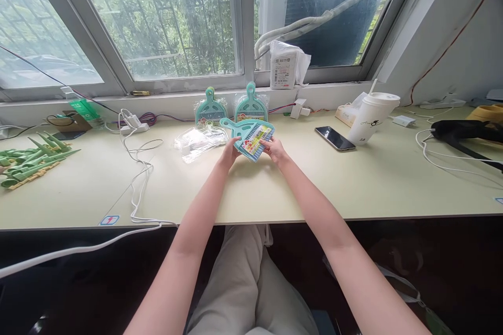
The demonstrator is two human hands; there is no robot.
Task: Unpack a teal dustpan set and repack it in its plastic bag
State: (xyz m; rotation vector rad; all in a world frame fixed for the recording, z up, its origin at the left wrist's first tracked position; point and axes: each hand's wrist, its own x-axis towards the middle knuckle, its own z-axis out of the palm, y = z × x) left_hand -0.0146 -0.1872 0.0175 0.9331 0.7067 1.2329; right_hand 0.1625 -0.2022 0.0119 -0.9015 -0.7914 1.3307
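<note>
A teal mini dustpan set (251, 138) with a colourful label and a striped, bristle-like part is held tilted above the table, its handle pointing up and left. My left hand (231, 152) grips its lower left edge, and my right hand (275, 149) pinches its right side. Behind it, two similar teal dustpan sets, one on the left (211, 107) and one on the right (250, 104), lean against the window ledge in clear wrapping. Crumpled clear plastic bags (196, 142) lie just left of my left hand.
White cables (137, 167) trail over the table (322, 188) on the left, near green plastic pieces (35, 159). A phone (335, 138) and a lidded white cup (373, 118) stand to the right, with a black strap (463, 133) farther over. A tissue pack (285, 68) sits on the ledge.
</note>
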